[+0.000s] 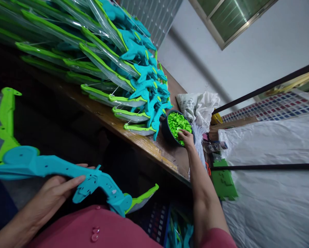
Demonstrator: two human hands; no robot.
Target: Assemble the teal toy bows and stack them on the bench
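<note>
My left hand (59,189) is closed round the middle of a toy bow (66,168), a teal plastic body with lime-green limbs at both ends. The bow lies across my front, tilted down to the right. Stretched out over the table, my right hand (185,137) dips into a dark round bowl (166,132). Its fingers are bent together among the small lime-green plastic pieces (179,123) that fill the bowl. Whether a piece sits between the fingertips is hidden.
Many similar bows (144,84) are stacked on the wooden table (134,141), left of the bowl. Behind it stand a white sack (198,106) and a bundle of white strings (199,137). A green foam mat (223,179) lies at the right. Below is a blue crate (167,224) with teal parts.
</note>
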